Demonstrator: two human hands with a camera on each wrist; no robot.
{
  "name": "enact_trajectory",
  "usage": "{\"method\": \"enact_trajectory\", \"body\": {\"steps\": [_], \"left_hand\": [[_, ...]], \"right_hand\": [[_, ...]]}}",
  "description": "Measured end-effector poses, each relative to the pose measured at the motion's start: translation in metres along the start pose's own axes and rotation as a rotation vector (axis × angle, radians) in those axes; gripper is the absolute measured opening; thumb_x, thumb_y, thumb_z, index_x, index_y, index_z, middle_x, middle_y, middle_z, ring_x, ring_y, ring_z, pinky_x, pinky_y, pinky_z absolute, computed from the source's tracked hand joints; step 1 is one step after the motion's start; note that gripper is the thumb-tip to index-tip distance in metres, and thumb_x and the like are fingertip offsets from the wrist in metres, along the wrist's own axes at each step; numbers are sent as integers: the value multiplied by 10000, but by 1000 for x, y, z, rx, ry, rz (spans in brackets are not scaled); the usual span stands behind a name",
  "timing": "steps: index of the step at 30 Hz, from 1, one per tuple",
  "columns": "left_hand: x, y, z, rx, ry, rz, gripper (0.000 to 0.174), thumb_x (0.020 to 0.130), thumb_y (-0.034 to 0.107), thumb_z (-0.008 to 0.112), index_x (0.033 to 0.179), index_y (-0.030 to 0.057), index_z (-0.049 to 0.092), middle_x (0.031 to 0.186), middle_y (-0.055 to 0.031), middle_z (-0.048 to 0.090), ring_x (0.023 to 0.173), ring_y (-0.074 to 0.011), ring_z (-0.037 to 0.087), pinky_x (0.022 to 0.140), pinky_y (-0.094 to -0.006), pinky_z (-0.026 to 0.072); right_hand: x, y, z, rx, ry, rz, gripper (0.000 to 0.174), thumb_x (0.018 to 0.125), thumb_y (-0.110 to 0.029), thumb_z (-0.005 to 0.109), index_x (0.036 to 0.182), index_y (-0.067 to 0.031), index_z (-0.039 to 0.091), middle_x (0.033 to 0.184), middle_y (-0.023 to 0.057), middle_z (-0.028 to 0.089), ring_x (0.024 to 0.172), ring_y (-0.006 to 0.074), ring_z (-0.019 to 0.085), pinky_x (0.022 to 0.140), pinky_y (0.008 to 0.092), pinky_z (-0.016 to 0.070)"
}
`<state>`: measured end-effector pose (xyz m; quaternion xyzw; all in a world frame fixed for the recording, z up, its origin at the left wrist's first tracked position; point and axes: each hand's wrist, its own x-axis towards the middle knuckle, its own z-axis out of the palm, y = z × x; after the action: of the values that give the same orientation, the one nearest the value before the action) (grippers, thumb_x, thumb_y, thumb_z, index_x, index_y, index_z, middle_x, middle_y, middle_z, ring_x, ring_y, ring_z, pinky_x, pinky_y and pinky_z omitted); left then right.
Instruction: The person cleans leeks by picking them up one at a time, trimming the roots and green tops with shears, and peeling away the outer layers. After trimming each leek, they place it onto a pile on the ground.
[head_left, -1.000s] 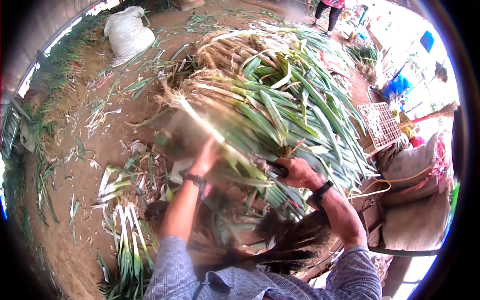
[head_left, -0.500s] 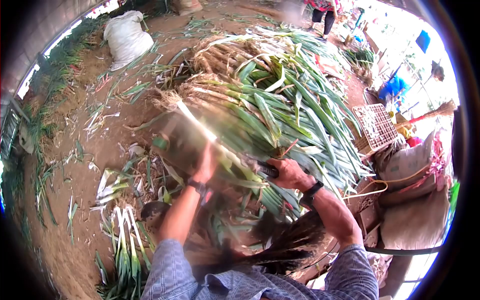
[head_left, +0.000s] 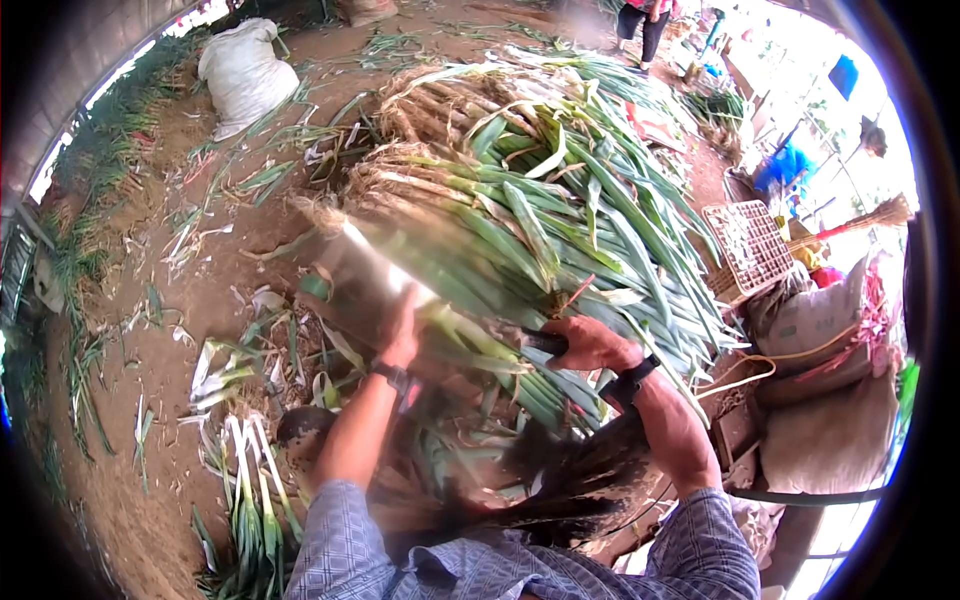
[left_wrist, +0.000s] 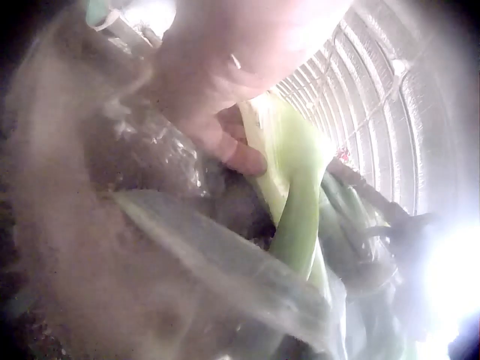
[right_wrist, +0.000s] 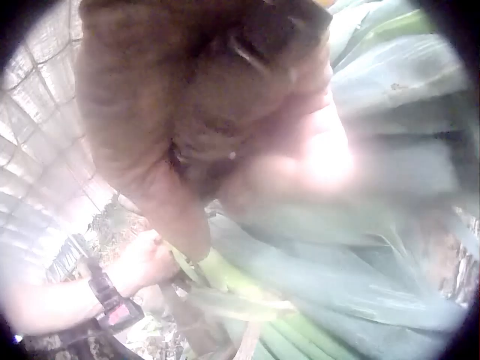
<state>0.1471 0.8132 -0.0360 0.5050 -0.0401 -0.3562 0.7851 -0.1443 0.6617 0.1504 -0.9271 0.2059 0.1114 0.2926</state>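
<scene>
My left hand (head_left: 402, 328) grips a long leek (head_left: 362, 248) partway along its stalk. Its white shank and shaggy roots (head_left: 322, 215) point up and left, and its green leaves run down toward my right hand. In the left wrist view, curled fingers (left_wrist: 244, 155) lie against the pale green stalk (left_wrist: 292, 142). My right hand (head_left: 598, 346) holds a tool by its dark handle (head_left: 545, 342). The tool's working end overlaps the leek's leafy part in the head view and is blurred. A large pile of leeks (head_left: 540, 230) lies just beyond both hands.
Several leeks with white stalks (head_left: 262, 480) lie at lower left. Leaf scraps (head_left: 215, 375) litter the dirt floor. A white sack (head_left: 248, 80) stands at the far left. A plastic crate (head_left: 755, 245), a broom (head_left: 860, 222) and stuffed sacks (head_left: 815, 325) are at right. A person (head_left: 645, 25) stands far back.
The head view has shifted slightly, so the pile sits farther left. The held leek's root end has dropped a little and moved left. Both hands keep their grips.
</scene>
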Motion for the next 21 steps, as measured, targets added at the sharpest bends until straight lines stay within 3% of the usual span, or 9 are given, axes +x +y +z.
{"method": "enact_trajectory", "body": {"steps": [6, 9, 10, 11, 13, 16, 18, 19, 21], "left_hand": [[4, -25, -14, 159, -85, -175, 374, 975, 397, 593, 1195, 95, 598, 1090, -68, 651, 955, -250, 661, 753, -436, 583], [74, -115, -93, 633, -103, 57, 348, 942, 299, 630, 1201, 68, 601, 1034, -45, 642, 845, -224, 671, 635, -420, 574], [63, -96, -88, 625, -201, 39, 352, 935, 281, 637, 1207, 60, 605, 1000, -35, 651, 810, -221, 673, 632, -401, 569], [47, -56, -69, 991, -243, 213, 426, 912, 298, 657, 1233, 26, 587, 932, -93, 698, 782, -273, 691, 684, -435, 565], [-32, 30, -2, 1282, 78, 395, 419, 839, 332, 729, 1072, 9, 600, 882, -205, 711, 795, -381, 690, 726, -479, 540], [-31, 40, -1, 1424, 181, 601, 341, 820, 292, 748, 938, 15, 589, 894, -218, 709, 839, -408, 683, 730, -489, 530], [-34, 37, 4, 1305, 3, 730, 317, 837, 264, 732, 989, 11, 614, 889, -217, 707, 842, -405, 683, 718, -489, 529], [-29, 28, 3, 1313, -29, 868, 271, 876, 226, 704, 1044, 18, 659, 810, -171, 706, 682, -331, 689, 599, -439, 520], [18, -28, -43, 1238, -44, 618, 263, 900, 234, 686, 1055, 21, 681, 764, -120, 693, 585, -248, 659, 529, -382, 493]], "right_hand": [[-4, 29, 4, 105, -13, -23, 533, 720, -276, 768, 1186, -37, 667, 962, 173, 707, 903, 293, 672, 829, 403, 516], [-2, 28, 8, 45, -46, -5, 560, 704, -285, 770, 1196, -40, 663, 1000, 186, 707, 940, 323, 670, 854, 414, 515], [-3, 32, 12, 26, -26, -21, 561, 703, -285, 769, 1197, -41, 663, 1007, 187, 707, 947, 330, 669, 859, 417, 515], [-4, 33, 14, 13, -8, -36, 502, 739, -325, 690, 1183, -92, 661, 1014, 207, 698, 933, 375, 673, 858, 464, 524], [-5, 33, 15, -2, 9, -43, 498, 734, -318, 695, 1179, -96, 661, 1003, 202, 701, 919, 379, 674, 843, 467, 529], [1, 29, 14, -23, 35, -45, 505, 725, -320, 730, 1172, -93, 670, 982, 193, 707, 929, 379, 675, 838, 463, 531], [4, 28, 17, -30, 46, -28, 515, 718, -325, 762, 1168, -88, 679, 966, 186, 712, 946, 376, 676, 840, 459, 530], [4, 23, 17, -26, 63, -45, 508, 725, -339, 759, 1160, -88, 681, 960, 187, 711, 938, 382, 675, 831, 464, 531], [5, 6, 12, -32, 92, -86, 497, 738, -368, 752, 1143, -88, 684, 947, 190, 709, 924, 394, 673, 815, 473, 533]]}}
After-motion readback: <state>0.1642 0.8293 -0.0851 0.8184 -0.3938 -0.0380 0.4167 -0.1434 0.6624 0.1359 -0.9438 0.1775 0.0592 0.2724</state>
